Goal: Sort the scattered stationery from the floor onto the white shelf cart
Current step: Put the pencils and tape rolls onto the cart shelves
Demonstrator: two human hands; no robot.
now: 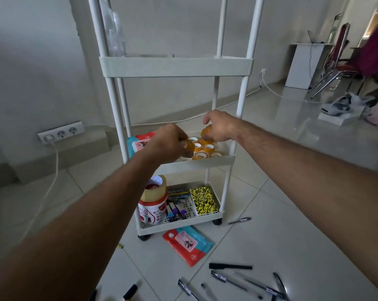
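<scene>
Pens [246, 281] on glossy tiled floor [292, 235], grey walls [42, 72]

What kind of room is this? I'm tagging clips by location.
Probably an office or a sparsely furnished room indoors: glossy tiled floor, a bare wall with a socket strip, and a metal-framed chair beside a white cabinet.
</scene>
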